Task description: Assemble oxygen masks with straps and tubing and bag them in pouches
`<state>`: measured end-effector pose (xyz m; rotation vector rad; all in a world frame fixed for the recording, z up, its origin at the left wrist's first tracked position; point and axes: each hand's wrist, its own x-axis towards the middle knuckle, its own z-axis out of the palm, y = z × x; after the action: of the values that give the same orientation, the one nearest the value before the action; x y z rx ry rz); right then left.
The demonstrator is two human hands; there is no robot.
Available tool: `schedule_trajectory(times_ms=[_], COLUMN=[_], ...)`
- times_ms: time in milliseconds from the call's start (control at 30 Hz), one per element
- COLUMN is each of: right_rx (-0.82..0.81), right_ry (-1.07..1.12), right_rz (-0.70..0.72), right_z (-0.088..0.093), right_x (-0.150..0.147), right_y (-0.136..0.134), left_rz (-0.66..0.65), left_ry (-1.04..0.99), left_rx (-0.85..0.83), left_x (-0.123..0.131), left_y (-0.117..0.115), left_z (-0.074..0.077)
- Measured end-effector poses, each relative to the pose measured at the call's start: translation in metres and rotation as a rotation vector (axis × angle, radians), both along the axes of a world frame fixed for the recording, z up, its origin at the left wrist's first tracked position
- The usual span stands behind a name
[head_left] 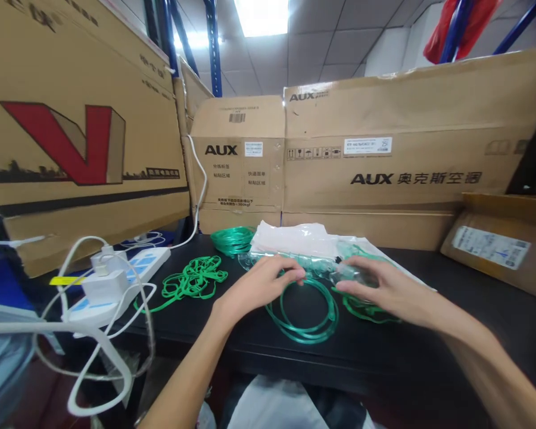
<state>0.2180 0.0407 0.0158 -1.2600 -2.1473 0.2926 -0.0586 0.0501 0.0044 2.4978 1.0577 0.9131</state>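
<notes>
My left hand (270,279) is closed, thumb and fingertips together at the upper edge of a coil of clear green tubing (307,341); the exact grip is partly hidden. My right hand (377,285) curls its thumb and fingers around a clear, cup-like plastic piece (349,273), slightly blurred. Between and behind the hands lies more clear plastic with a greenish tint (317,262). Loose green cord (370,313) is partly under my right hand. White sheets (290,238) lie just beyond both hands.
Left of my hands are a tangle of green elastic cord (194,279) and another green tubing coil (233,241). A white power strip (147,262) with chargers and looping white cables stands at the left. Cardboard boxes (239,161) wall the back of the black table (473,333); a smaller box (495,238) sits right.
</notes>
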Motion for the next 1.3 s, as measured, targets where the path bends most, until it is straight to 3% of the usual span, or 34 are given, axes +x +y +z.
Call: schedule_trajectory(times_ms=[200, 700, 1133, 1300], right_rx=[-0.174, -0.25, -0.156, -0.154], right_ry=[0.001, 0.03, 0.006, -0.002], right_rz=[0.05, 0.177, 0.024, 0.033], right_z=[-0.015, -0.017, -0.008, -0.009], right_x=[-0.009, -0.015, -0.012, -0.011], right_y=[0.001, -0.004, -0.012, -0.011], left_rz=[-0.032, -0.052, -0.019, -0.046], left_ry=[-0.03, 0.017, 0.014, 0.007], left_rx=[-0.074, -0.099, -0.081, 0.023], left_x=[0.003, 0.01, 0.019, 0.023], left_y=[0.001, -0.005, -0.011, -0.008], left_z=[-0.001, 0.0, -0.001, -0.005])
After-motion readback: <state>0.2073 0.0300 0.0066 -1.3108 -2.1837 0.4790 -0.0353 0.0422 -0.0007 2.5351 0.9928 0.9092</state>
